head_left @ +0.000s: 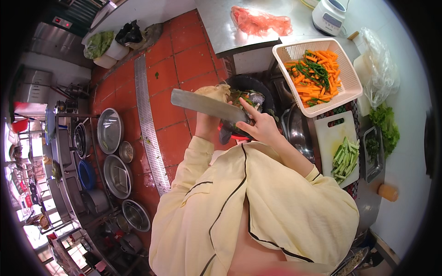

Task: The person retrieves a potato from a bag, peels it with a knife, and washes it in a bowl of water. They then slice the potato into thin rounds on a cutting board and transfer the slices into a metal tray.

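Observation:
My left hand [208,121] holds a tan, papery-skinned root vegetable [211,92], perhaps a jicama, with part of the hand behind a knife blade. In my right hand [259,127] is a broad-bladed kitchen knife [207,105]; its handle is hidden by the hand, and the index finger points forward. The blade crosses in front of the vegetable; whether they touch cannot be told. Beneath the hands stands a black-lined waste bin [241,81] with peelings and scraps inside, and a bit of red rim shows near my body.
At right, a cream plastic basket [348,74] holds carrot sticks and greens. Cucumber sticks lie on a white cutting board [326,138], beside a metal tray [369,176] and lettuce [388,132]. A blender base [329,17] stands behind. Metal bowls [110,131] line a rack at left.

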Motion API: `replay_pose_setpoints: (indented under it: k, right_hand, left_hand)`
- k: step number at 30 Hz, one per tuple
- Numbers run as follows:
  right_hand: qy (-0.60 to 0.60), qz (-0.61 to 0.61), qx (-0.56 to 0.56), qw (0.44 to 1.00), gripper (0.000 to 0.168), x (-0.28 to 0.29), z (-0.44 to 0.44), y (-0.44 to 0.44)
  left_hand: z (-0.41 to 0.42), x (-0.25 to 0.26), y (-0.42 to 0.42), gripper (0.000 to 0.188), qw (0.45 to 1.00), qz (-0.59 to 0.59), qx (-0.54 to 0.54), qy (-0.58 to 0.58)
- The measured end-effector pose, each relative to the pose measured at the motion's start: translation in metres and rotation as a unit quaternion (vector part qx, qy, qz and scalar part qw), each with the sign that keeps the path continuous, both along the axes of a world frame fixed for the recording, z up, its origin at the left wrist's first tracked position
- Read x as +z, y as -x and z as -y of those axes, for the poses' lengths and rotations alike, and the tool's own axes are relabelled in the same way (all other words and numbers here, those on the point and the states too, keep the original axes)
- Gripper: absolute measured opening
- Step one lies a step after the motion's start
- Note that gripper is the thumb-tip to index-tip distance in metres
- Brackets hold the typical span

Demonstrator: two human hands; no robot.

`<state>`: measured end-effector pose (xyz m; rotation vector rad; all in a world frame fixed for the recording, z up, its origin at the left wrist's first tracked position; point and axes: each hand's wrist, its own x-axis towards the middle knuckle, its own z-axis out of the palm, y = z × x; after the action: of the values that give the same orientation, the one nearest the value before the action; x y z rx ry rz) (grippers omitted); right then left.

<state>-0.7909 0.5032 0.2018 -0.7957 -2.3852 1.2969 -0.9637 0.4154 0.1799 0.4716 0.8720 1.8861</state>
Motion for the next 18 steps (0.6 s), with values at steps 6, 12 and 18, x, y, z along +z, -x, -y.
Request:
replay_pose_setpoints:
  k: [6, 12, 18]
  right_hand:
    - [-0.004, -0.055, 0.02, 0.998, 0.072, 0.0, 0.002, 0.01]
    - [-0.079, 0.02, 0.07, 0.994, 0.071, 0.018, -0.01, 0.016]
    - [0.088, -0.073, 0.05, 0.992, 0.063, 0.005, 0.0, 0.021]
  left_hand:
    - [0.007, 0.015, 0.009, 0.046, 0.995, -0.086, -0.028, 0.037]
    - [0.01, 0.01, 0.007, 0.049, 0.999, 0.008, 0.042, -0.009]
    - [0.009, 0.021, 0.01, 0.059, 0.98, -0.17, 0.098, 0.016]
